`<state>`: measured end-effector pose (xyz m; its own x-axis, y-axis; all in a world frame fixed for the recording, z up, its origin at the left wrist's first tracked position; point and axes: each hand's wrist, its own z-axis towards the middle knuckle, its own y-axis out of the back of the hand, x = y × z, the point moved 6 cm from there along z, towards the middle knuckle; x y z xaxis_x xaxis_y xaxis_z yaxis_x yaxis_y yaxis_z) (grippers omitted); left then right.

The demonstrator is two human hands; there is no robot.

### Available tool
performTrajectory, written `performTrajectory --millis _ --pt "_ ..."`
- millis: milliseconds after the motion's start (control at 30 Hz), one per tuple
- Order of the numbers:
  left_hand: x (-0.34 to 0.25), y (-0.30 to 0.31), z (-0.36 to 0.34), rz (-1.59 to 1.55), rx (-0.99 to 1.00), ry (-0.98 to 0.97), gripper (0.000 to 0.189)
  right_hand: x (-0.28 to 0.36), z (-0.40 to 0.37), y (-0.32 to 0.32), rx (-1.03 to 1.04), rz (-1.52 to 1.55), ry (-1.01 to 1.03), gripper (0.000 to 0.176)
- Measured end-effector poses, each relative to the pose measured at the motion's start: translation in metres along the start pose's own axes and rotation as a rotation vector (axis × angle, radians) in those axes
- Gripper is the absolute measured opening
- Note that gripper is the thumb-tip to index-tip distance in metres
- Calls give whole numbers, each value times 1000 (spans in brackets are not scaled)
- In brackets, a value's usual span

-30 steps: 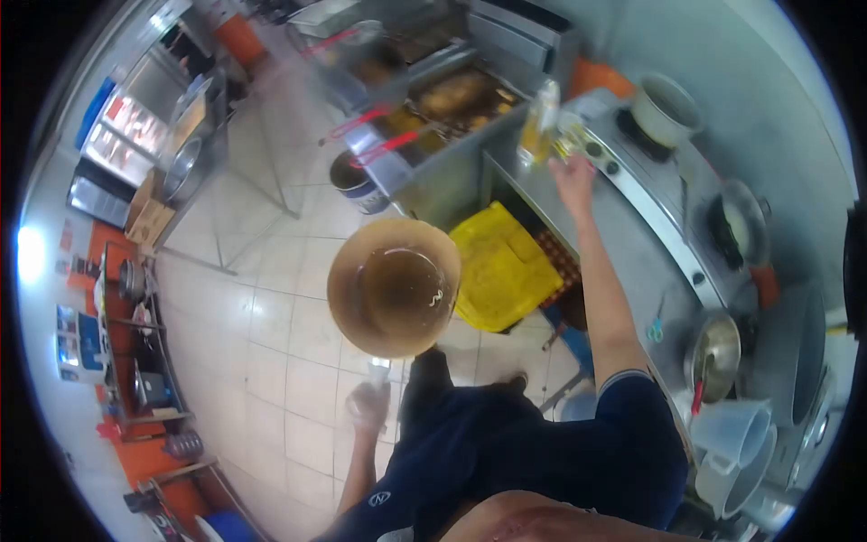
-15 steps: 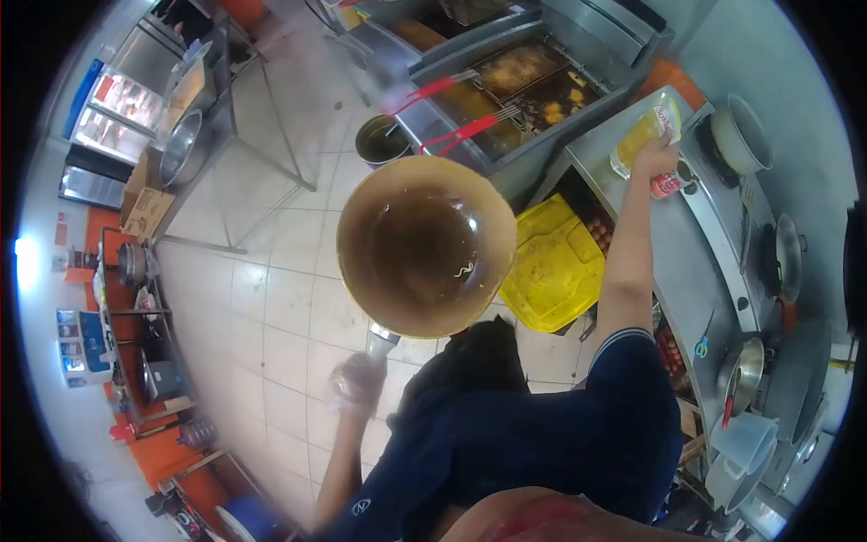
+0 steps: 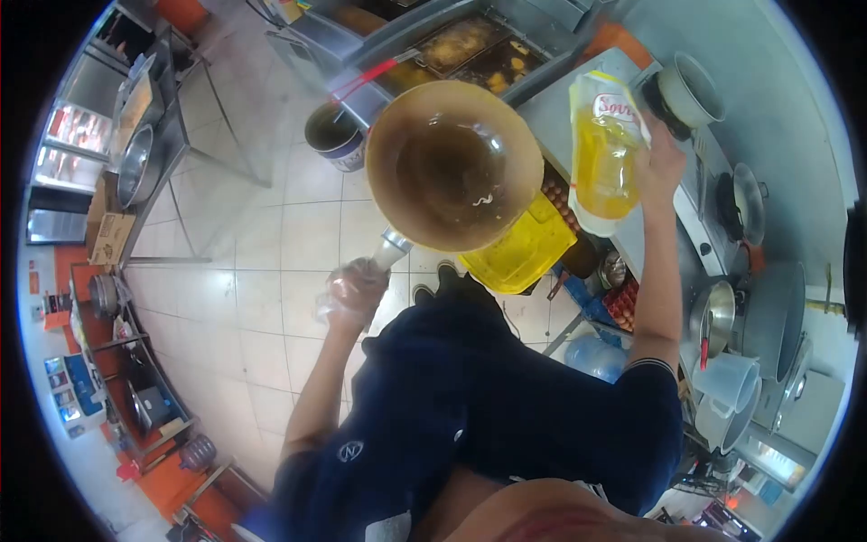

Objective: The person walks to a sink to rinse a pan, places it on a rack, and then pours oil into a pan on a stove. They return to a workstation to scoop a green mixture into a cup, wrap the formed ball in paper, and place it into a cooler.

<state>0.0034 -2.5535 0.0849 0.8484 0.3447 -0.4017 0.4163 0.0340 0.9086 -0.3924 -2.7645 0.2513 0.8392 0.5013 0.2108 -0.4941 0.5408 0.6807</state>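
My left hand (image 3: pixel 354 287), in a thin clear plastic glove, is closed round the handle of a deep tan frying pan (image 3: pixel 424 172). The pan is held up over the floor, its brown inside facing me, with a shiny film and a small pale shred on it. My bare right hand (image 3: pixel 661 163) grips the side of a clear pouch of yellow cooking oil (image 3: pixel 610 158) with a red and white label. Raised off the steel counter (image 3: pixel 555 104), the pouch hangs upright to the right of the pan, apart from it.
A deep fryer (image 3: pixel 470 45) with frying food stands ahead, red-handled tongs (image 3: pixel 375 74) at its edge. A bucket (image 3: pixel 334 135) stands on the floor. Below the pan is a yellow lid (image 3: pixel 524 248). Along the right are a pot (image 3: pixel 691 88), a stove (image 3: pixel 709 239) and a plastic jug (image 3: pixel 727 384).
My right hand has lifted the oil pouch off the counter and brought it nearer to me. The pan has moved up and slightly right in view. The camera view has shifted.
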Motion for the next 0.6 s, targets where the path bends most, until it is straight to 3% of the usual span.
performTrajectory --millis 200,300,600 --pt "-36 -1 16 -37 67 -68 31 59 1 21 334 48 247 42" --pt "-49 -11 15 47 7 -313 30 68 -2 18 427 -76 314 39" --pt "-54 -27 10 -107 160 -215 33 54 -3 15 532 -106 300 42"
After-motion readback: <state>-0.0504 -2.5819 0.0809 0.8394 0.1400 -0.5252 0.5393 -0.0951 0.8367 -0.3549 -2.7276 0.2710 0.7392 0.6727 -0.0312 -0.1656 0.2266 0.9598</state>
